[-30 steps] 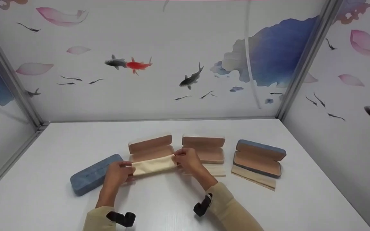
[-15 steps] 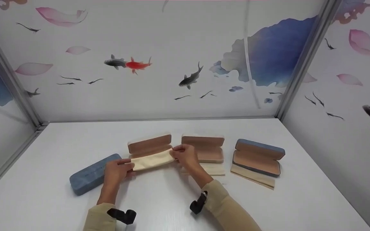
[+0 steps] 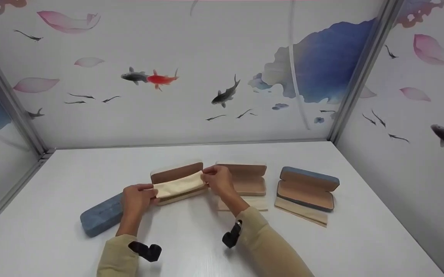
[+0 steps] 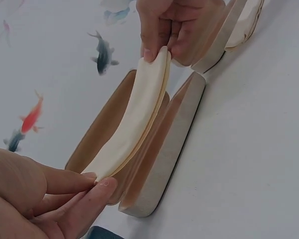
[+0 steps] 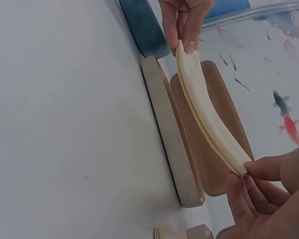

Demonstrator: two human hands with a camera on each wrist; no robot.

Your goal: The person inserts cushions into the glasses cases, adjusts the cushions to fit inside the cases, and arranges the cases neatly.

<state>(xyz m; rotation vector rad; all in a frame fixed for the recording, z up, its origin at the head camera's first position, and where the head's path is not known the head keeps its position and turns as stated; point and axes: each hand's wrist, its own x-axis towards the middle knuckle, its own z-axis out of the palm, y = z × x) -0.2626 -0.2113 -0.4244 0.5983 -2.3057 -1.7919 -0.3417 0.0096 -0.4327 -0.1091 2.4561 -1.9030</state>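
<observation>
A folded cream cloth (image 3: 179, 185) is stretched between both hands, sagging a little in the middle. My left hand (image 3: 135, 201) pinches its left end between thumb and fingers. The opposite end is pinched by my right hand (image 3: 220, 180). Below the cloth stands an open cream glasses case (image 4: 172, 157) with a tan lining, its lid raised at the back. In the right wrist view, the cloth hangs along the opening, over the lining (image 5: 224, 114), and covers part of it. Beside my left hand lies a closed blue glasses case (image 3: 102, 216), partly hidden by that hand.
Right of my hands, another open cream case (image 3: 251, 186) has a folded cloth (image 3: 247, 204) before it. Farther right stands an open blue case (image 3: 306, 194) with a folded cloth (image 3: 301, 211) along its front. A printed wall (image 3: 191, 115) closes off the table's back.
Both hands have moved the cloth away from me and slightly left, from in front of the cream case to over it. The case's front edge now shows below the cloth.
</observation>
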